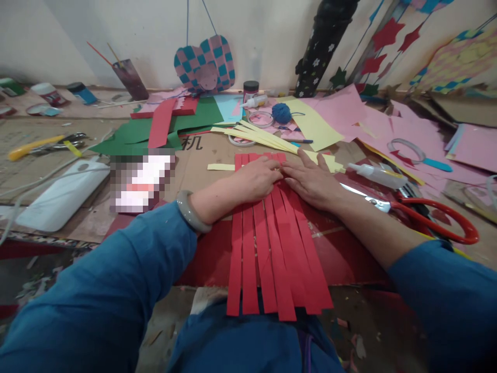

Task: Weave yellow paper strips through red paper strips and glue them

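A sheet of red paper [287,248] cut into several long strips hangs over the near edge of the table toward my lap. My left hand [258,178] rests on its upper part, fingers bent and close together at one of the red strips. Beside it, my right hand [310,181] lies over the strips' right side with its fingers spread. The fingertips of both hands nearly meet. A pale yellow paper strip [220,167] sticks out to the left of the red paper; its middle is hidden under my hands. More yellow strips [267,137] lie just beyond.
Red-handled scissors [435,212] and a glue bottle [378,175] lie at the right. At the left are a blurred-out phone [142,181], a white power bank-like slab [64,194] and yellow-handled pliers [46,146]. Green paper [202,116], blue yarn [282,112] and pink paper [334,111] lie behind.
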Demonstrator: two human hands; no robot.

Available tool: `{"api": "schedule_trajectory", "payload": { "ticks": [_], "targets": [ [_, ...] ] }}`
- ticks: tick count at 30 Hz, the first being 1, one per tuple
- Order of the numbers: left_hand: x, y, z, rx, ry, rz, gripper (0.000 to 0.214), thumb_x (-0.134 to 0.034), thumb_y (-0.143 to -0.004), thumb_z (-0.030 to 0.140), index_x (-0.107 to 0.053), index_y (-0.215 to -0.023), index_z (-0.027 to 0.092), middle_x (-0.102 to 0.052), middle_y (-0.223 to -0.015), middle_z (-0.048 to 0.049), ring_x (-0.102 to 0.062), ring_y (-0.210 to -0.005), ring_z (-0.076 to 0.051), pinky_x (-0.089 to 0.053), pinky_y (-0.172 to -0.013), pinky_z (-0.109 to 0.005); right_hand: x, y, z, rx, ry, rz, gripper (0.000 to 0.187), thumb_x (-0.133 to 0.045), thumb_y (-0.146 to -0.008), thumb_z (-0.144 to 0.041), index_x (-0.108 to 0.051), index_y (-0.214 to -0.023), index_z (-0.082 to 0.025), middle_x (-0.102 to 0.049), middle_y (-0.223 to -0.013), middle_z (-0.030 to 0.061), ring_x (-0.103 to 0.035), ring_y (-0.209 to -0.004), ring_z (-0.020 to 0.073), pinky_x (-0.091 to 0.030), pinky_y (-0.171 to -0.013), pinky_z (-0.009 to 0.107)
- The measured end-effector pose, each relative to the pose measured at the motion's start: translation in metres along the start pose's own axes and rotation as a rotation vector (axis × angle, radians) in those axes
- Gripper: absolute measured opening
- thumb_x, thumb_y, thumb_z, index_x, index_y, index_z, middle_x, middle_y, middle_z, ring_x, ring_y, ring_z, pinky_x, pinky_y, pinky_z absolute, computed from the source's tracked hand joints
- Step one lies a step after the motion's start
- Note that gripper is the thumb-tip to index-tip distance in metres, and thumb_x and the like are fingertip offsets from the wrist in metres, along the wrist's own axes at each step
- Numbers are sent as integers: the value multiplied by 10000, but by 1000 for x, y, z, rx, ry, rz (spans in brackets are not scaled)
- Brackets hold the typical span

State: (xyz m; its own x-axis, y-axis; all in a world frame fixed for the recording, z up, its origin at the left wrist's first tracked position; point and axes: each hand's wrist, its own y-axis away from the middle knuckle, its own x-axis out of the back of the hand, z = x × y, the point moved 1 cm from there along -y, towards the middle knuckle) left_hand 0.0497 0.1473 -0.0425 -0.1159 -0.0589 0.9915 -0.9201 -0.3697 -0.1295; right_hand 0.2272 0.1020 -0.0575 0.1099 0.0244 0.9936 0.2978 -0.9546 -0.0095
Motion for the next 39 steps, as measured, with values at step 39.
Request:
{"api": "schedule_trajectory", "payload": {
  "ticks": [39],
  "targets": [
    [5, 1, 0, 62, 46, -48, 324, -488, -906, 94, -665, -1178, 95, -651, -1251, -156, -603, -1180, -257, -444, -1064, -401, 5, 9, 16, -6, -76, 243, 520, -280, -996, -419, -610, -1334, -202, -557, -1455, 95, -226, -1493, 384, -230, -1109, 738]
  ]
}}
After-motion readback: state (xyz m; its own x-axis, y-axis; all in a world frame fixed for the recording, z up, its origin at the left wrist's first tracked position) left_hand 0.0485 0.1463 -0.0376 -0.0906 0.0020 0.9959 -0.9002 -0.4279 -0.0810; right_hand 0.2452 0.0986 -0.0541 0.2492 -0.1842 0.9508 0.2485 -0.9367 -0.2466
